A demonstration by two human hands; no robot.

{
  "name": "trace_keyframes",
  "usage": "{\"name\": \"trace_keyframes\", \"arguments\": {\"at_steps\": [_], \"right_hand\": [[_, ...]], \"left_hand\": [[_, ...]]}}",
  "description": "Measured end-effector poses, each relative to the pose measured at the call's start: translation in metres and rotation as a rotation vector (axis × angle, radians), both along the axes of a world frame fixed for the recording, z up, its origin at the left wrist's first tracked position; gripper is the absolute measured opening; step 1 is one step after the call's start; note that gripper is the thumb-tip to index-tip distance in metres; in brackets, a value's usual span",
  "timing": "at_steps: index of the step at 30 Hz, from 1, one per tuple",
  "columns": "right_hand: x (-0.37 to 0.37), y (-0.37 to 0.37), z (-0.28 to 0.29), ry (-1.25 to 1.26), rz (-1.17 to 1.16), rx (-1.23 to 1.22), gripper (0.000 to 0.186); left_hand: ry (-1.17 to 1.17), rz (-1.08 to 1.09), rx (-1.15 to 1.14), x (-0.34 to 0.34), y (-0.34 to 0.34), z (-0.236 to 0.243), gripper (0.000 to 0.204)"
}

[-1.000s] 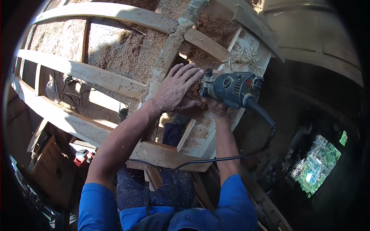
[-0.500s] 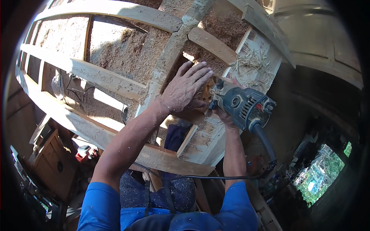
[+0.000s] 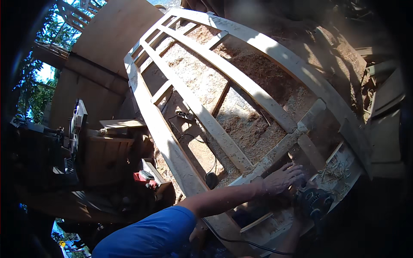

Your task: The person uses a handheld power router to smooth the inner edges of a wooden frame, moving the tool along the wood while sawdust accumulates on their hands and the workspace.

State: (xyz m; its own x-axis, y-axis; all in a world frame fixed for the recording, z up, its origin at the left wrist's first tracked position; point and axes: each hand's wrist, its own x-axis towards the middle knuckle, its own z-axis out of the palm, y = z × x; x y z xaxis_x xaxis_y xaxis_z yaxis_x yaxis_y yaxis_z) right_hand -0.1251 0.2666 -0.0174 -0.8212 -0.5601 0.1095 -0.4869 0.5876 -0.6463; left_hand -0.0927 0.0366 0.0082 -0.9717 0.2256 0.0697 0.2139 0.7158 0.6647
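A dusty grey-blue router (image 3: 316,201), a corded power tool, lies on its side over the near right end of a wooden frame (image 3: 275,157). My right hand (image 3: 300,211) grips it from below; shadow and the tool hide most of its fingers. Stretched out beside the base end of the router is my left hand (image 3: 282,179), palm down, its fingers extended and holding nothing. Whether its thumb touches the tool I cannot tell. Sawdust clings to my left forearm.
A black cord (image 3: 241,241) runs below my left arm. Wood shavings (image 3: 335,171) heap on the frame's right end. Sawdust (image 3: 254,129) covers the ground between the slats. A red-and-black tool (image 3: 146,177) sits left of the frame, near a wooden cabinet (image 3: 109,157).
The view has swung left, so the frame, both hands and the router now appear lower and farther right. My right hand stays on the router, with my left hand still spread beside it.
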Motion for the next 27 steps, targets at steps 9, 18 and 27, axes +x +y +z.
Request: {"name": "trace_keyframes", "arguments": {"at_steps": [9,18,27], "right_hand": [[0.017,0.008,0.007,-0.060,-0.092,-0.054,0.090],[0.034,0.002,0.011,-0.068,-0.115,-0.062,0.087],[0.054,0.005,0.016,-0.078,-0.140,-0.036,0.083]], "left_hand": [[0.040,-0.015,0.020,0.009,0.005,0.001,0.060],[0.038,0.013,-0.032,0.033,0.004,0.001,0.057],[-0.008,-0.044,-0.061,0.045,0.002,0.006,0.058]]}}
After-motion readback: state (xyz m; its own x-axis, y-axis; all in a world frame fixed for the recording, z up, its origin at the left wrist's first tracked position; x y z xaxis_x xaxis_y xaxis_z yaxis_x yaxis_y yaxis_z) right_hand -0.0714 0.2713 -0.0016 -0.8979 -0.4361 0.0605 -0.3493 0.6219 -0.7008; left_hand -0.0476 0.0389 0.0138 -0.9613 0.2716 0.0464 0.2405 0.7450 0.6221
